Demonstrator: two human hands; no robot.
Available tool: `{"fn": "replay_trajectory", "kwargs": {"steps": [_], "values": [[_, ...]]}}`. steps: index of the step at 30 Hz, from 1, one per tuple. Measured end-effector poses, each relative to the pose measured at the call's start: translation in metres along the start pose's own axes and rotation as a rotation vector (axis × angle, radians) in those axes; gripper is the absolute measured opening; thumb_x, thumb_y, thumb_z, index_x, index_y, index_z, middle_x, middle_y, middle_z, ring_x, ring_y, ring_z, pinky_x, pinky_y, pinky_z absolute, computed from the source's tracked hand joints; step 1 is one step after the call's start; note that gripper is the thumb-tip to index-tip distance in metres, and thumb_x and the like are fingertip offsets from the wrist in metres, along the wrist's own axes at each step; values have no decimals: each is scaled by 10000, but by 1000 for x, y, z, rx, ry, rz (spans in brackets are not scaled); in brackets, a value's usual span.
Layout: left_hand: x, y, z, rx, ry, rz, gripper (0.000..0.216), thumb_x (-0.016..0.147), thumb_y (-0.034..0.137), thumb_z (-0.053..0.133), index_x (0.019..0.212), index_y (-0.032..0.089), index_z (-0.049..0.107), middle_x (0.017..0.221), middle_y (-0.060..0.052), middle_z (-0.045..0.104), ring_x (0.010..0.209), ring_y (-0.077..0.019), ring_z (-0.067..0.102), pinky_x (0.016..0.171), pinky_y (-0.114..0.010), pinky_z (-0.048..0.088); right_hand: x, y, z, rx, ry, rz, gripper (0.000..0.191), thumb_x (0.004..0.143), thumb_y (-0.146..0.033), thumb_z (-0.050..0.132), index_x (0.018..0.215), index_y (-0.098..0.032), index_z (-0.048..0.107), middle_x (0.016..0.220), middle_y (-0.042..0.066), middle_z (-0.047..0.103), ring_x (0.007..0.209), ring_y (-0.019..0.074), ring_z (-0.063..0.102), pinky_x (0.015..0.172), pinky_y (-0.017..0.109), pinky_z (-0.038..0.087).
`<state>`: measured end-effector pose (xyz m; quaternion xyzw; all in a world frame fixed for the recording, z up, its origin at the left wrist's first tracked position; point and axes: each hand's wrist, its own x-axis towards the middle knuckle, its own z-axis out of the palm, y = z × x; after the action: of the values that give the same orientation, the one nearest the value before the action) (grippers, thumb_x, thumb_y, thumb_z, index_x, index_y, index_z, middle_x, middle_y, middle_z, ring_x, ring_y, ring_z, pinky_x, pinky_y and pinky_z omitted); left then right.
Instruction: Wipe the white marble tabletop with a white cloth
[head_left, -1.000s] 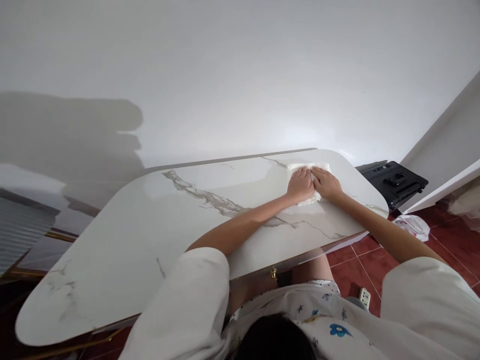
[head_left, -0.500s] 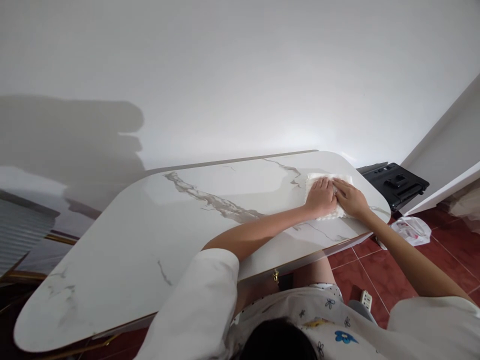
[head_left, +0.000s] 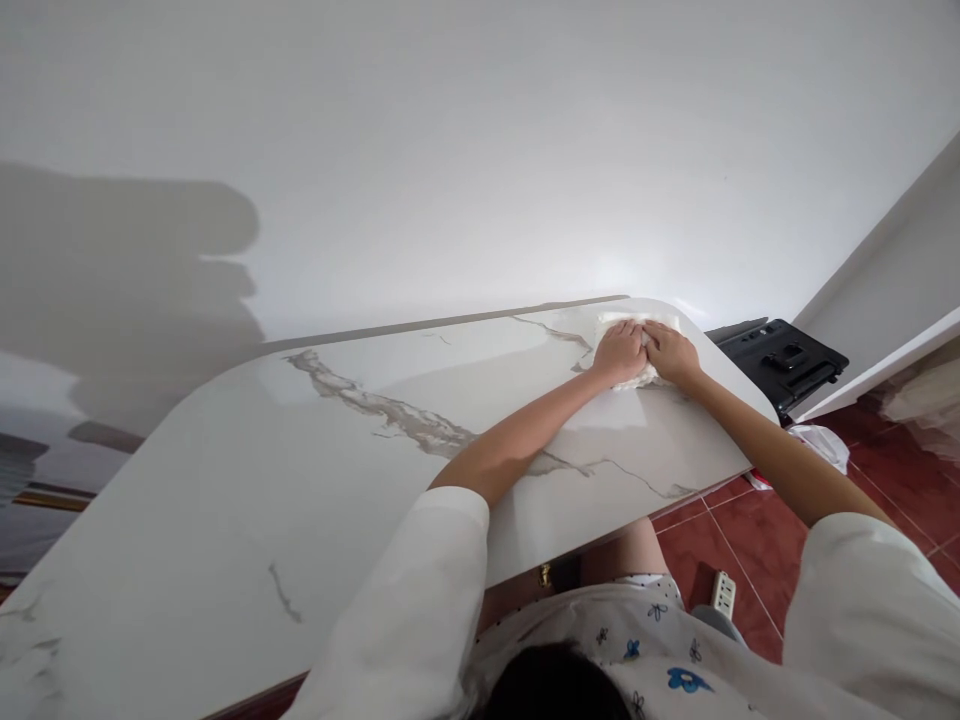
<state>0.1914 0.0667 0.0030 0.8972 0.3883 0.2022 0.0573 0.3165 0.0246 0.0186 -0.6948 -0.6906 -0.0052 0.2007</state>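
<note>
A white cloth [head_left: 616, 320] lies on the white marble-pattern table [head_left: 315, 480] near its far right corner. My left hand [head_left: 619, 352] and my right hand [head_left: 670, 352] rest side by side on top of the cloth, fingers flat and pointing toward the wall, pressing it to the tabletop. Most of the cloth is hidden under the two hands; only its far edge and a bit of its near edge show.
The table's far edge runs along a white wall. Past the right corner a black case [head_left: 787, 362] sits on the red tiled floor, with a plastic bag [head_left: 825, 442] beside it. A white power strip [head_left: 721, 592] lies on the floor near my legs.
Both hands slid the cloth rightward toward the table's right edge, then back away from me to the far corner by the wall. The view has shifted a little to the right.
</note>
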Motion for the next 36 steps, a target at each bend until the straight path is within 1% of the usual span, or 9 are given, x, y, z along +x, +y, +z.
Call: {"fn": "replay_trajectory", "kwargs": {"steps": [3, 7, 14, 18, 21, 24, 26, 32, 36], "values": [[9, -17, 0, 7, 31, -31, 483, 909, 199, 316, 1352, 44, 430, 1443, -161, 425, 1368, -230, 346, 1155, -374, 237, 20, -6, 7, 19, -4, -7, 457, 878, -209, 368, 1287, -247, 570, 1402, 6, 506, 1262, 235, 480, 1020, 396, 417], [20, -37, -1, 29, 43, -75, 474, 910, 198, 325, 1341, 37, 439, 1436, -170, 430, 1358, -245, 357, 1147, -380, 250, 46, -13, 17, 33, -17, -10, 457, 869, -210, 378, 1280, -247, 575, 1405, 3, 502, 1244, 244, 495, 1010, 399, 424], [43, -69, -5, 74, 62, -88, 452, 918, 182, 320, 1316, 27, 470, 1403, -172, 466, 1331, -243, 389, 1132, -359, 268, 87, -20, 35, 32, -15, -15, 456, 877, -223, 381, 1294, -257, 561, 1408, -16, 499, 1247, 222, 486, 1034, 377, 396], [56, -86, -4, 76, 74, -83, 417, 918, 178, 331, 1287, 84, 502, 1360, -139, 515, 1292, -228, 435, 1113, -355, 294, 104, -24, 41, 33, -9, -1, 451, 881, -232, 373, 1290, -243, 563, 1406, 3, 503, 1228, 231, 498, 1013, 376, 405], [59, -94, -3, 69, 81, -80, 387, 915, 170, 340, 1244, 97, 530, 1300, -133, 558, 1251, -222, 470, 1092, -343, 314, 112, -29, 43, 31, -11, 1, 427, 878, -230, 366, 1240, -256, 591, 1347, 16, 559, 1164, 242, 539, 950, 371, 440], [59, -100, -3, 64, 87, -85, 372, 919, 167, 344, 1233, 90, 529, 1278, -137, 566, 1235, -218, 479, 1084, -333, 314, 116, -34, 43, 21, -35, -1, 382, 866, -226, 368, 1143, -248, 630, 1209, 48, 645, 1045, 253, 588, 853, 354, 467], [57, -102, -3, 63, 93, -93, 363, 921, 164, 345, 1227, 101, 530, 1268, -132, 572, 1231, -216, 480, 1073, -337, 324, 117, -37, 43, 15, -44, -6, 357, 862, -228, 367, 1091, -241, 640, 1148, 59, 667, 996, 254, 596, 813, 343, 467], [48, -109, -7, 81, 117, -115, 343, 920, 156, 340, 1189, 97, 544, 1229, -141, 589, 1191, -227, 502, 1047, -350, 341, 117, -46, 48, 10, -16, -78, 351, 863, -217, 344, 1059, -244, 633, 1193, 53, 640, 1014, 260, 584, 809, 354, 461], [42, -111, -10, 119, 109, -110, 337, 919, 152, 346, 1183, 75, 541, 1208, -143, 594, 1167, -230, 509, 1040, -337, 340, 115, -50, 49, 9, -33, -93, 350, 868, -223, 347, 1065, -253, 634, 1188, 41, 643, 1007, 256, 589, 813, 357, 472]]}}
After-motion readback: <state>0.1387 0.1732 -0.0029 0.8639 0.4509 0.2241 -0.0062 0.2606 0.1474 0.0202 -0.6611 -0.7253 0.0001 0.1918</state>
